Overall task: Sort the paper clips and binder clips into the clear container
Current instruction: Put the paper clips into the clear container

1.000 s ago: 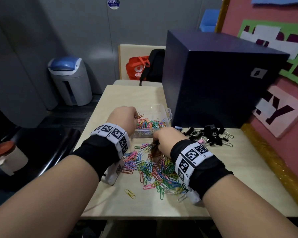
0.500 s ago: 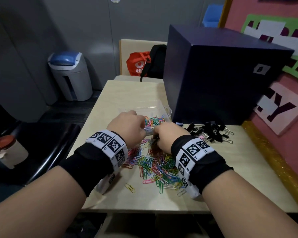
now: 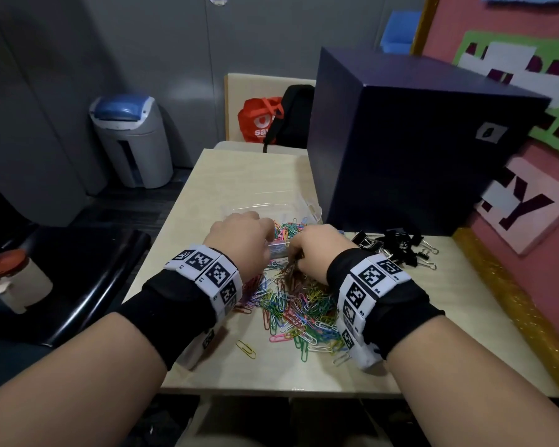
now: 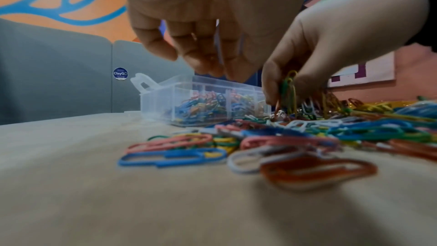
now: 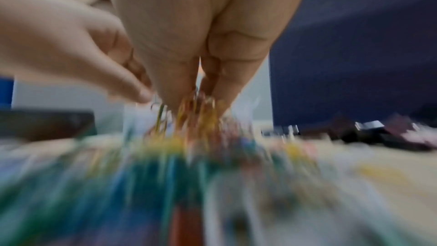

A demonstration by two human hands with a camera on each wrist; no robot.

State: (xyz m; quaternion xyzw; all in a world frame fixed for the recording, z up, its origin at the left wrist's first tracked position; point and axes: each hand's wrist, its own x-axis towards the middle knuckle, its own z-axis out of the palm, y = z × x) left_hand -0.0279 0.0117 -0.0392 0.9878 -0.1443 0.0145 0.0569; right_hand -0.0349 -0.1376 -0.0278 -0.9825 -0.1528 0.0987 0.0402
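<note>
A heap of coloured paper clips [image 3: 299, 306] lies on the table between my wrists. Behind it stands the clear container [image 3: 315, 211], with paper clips [image 4: 201, 103] in its compartments. My right hand [image 3: 317, 250] reaches down into the far edge of the heap and pinches a bunch of clips [image 4: 289, 89] between thumb and fingers. In the blurred right wrist view the same bunch [image 5: 196, 106] hangs from the right hand [image 5: 201, 89]. My left hand [image 3: 239, 240] hovers just left of it, its fingers [image 4: 208, 63] loosely curled and holding nothing I can see. Black binder clips [image 3: 397, 248] lie in a pile to the right.
A large dark blue box [image 3: 417, 140] stands on the table just behind the binder clips and right of the container. One yellow clip [image 3: 246, 349] lies apart near the table's front edge [image 3: 271, 390]. A pink board [image 3: 530, 285] borders the right side.
My left hand has come back from above the container to the near side, close beside the right hand. The right hand has stayed at the far edge of the heap.
</note>
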